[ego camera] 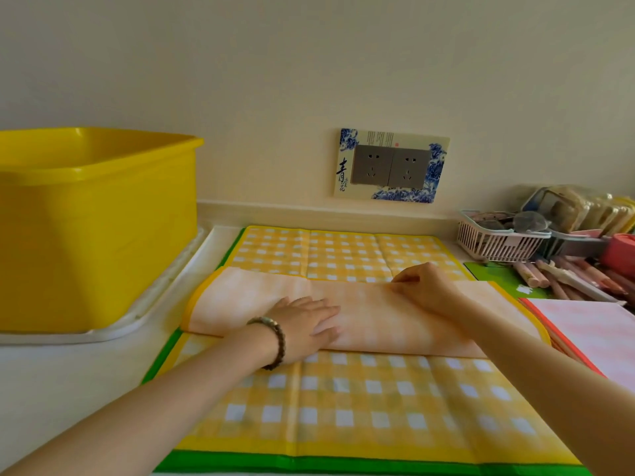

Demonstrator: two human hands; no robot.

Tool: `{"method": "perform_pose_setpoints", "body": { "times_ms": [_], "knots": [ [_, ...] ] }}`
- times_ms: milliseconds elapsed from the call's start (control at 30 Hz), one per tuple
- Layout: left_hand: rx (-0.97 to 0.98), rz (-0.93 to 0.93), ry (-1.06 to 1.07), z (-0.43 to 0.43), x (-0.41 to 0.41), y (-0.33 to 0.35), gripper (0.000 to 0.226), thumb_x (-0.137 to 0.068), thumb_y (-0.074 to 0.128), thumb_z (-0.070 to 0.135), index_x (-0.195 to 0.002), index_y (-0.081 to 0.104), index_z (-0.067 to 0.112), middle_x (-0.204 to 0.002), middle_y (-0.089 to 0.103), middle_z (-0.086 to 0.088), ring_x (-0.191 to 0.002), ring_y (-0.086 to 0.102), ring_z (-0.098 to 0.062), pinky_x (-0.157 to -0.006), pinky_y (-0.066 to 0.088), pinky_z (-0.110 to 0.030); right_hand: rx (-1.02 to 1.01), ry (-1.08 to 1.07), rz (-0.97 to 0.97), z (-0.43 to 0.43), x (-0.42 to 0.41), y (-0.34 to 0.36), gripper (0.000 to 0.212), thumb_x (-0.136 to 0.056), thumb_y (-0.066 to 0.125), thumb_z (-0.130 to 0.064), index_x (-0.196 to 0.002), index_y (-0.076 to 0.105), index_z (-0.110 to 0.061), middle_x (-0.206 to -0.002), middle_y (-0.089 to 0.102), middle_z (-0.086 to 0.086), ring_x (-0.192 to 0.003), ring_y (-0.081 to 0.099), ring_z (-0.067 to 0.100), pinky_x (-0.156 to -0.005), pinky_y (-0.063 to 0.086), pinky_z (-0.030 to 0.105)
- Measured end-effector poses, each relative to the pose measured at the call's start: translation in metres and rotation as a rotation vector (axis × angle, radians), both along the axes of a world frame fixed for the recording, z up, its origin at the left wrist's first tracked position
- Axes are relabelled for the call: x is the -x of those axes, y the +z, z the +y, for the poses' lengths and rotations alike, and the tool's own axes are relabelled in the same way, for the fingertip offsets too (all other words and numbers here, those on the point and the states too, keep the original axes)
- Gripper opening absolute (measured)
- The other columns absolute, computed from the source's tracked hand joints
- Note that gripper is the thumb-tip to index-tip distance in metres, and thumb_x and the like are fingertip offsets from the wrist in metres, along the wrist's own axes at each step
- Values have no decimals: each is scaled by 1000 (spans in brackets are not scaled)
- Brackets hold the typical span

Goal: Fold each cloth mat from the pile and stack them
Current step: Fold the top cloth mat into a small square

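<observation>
One half-folded yellow mat (343,407); white counter (68,379)

Folded mat (371,314), pale orange underside up, yellow-edged, lies flat as a band across the spread yellow-checked mat (343,407); green-edged mat (309,464) beneath that; pink mat (591,338), orange-edged, just beside its right edge.

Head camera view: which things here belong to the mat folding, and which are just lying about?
Job: folded yellow mat, left hand pressing it, right hand pinching its edge, spread checked mat, green-edged mat underneath, pink mat at right.
Lying about: yellow tub, white tray, wall socket, white basket, pencil-like sticks.
</observation>
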State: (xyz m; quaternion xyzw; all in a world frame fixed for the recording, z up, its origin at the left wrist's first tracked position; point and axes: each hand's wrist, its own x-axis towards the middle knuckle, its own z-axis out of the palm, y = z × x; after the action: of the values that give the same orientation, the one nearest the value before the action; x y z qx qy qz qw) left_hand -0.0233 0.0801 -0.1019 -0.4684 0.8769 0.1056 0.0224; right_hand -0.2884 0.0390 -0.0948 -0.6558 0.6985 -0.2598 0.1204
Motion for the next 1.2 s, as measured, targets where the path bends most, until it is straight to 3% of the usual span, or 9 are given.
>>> {"method": "perform_pose_setpoints", "body": {
  "times_ms": [233, 300, 400, 600, 767, 933, 1200],
  "knots": [
    [33, 21, 13, -6, 1, -9, 56, -95, 17, 58, -147, 12, 40, -157, 3, 14, -145, 1, -11, -117, 3, -42, 36, -34, 36, -5, -3, -6, 7, -84, 67, -24, -88, 72, -25, -102, 67, -3, -89, 54, 13, -80, 42, 27],
    [35, 28, 18, -6, 1, -11, 55, -95, 17, 58, -147, 11, 41, -157, 1, 15, -145, -1, -11, -117, 1, -42, 46, -45, 72, -1, -7, -5, 12, -85, 64, -23, -94, 72, -25, -108, 65, -1, -98, 56, 17, -81, 41, 28],
    [31, 43, 24, -6, 1, -13, 54, -95, 16, 57, -147, 10, 42, -157, -1, 15, -145, -3, -10, -117, -2, -41, 86, -10, 108, 10, -25, -3, 20, -88, 59, -23, -105, 69, -22, -119, 62, 2, -113, 55, 23, -90, 42, 32],
    [55, 1, 37, -9, 6, -12, 55, -95, 18, 56, -147, 9, 41, -158, 0, 13, -146, -4, -13, -117, -2, -44, -29, 132, 160, 34, -90, -6, 33, -99, 37, -24, -122, 58, -13, -134, 52, 6, -120, 49, 24, -98, 38, 33],
    [86, 18, 26, -10, 6, -17, 58, -95, 19, 58, -148, 5, 39, -158, -1, 13, -145, -3, -11, -117, 0, -43, -1, 135, 275, 48, -102, -28, 42, -102, 23, -31, -140, 37, -21, -150, 32, -2, -138, 27, 16, -112, 19, 31],
    [87, 30, 26, -10, 4, -17, 58, -95, 19, 59, -148, 8, 38, -157, -2, 14, -145, -3, -10, -117, 0, -42, -89, 107, 292, 53, -84, -31, 47, -101, 19, -40, -147, 20, -33, -158, 14, -8, -145, 9, 14, -116, 5, 34],
    [81, 29, 39, -8, 4, -17, 56, -95, 18, 57, -148, 7, 39, -157, -3, 16, -145, -4, -9, -117, -1, -42, -189, -56, 344, 69, 3, -29, 56, -97, 20, -56, -149, 15, -37, -159, 7, -10, -146, 6, 11, -118, 4, 35]
  ]
}}
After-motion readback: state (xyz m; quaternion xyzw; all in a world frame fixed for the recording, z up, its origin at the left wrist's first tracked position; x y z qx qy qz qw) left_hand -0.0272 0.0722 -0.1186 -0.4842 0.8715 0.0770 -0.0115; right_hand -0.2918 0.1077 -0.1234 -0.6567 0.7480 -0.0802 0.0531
